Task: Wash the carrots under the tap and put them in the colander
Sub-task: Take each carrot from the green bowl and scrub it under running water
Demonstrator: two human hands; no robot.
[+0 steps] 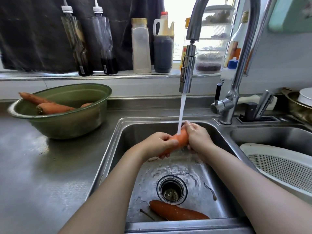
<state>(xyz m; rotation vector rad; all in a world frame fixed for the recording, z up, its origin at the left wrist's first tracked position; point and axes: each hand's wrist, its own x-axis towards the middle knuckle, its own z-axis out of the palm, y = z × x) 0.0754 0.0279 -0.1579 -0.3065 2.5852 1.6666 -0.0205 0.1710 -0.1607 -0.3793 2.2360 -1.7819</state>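
Seen from the head camera, a person holds a carrot (pixel 181 138) under the running tap (pixel 186 73) above a steel sink (pixel 118 149). The left hand (pixel 158 142) is wrapped round the carrot's lower end and the right hand (pixel 197 137) is curled round its upper end, so both are clamped on it, close together. The stream of water (pixel 181 112) strikes the carrot between them. A second carrot (pixel 177 212) lies on the sink floor just beside the drain (pixel 171 190), and more carrots (pixel 52 108) wait in a green bowl (pixel 67 125) on the counter to the left. The white colander (pixel 278 168) sits in the neighbouring basin to the right, with no carrot visible in the part shown. The wet carrot looks slippery: a loosened grip during rubbing, or on the carry across the divider, could drop it back into the sink, and water may splash onto the counter.
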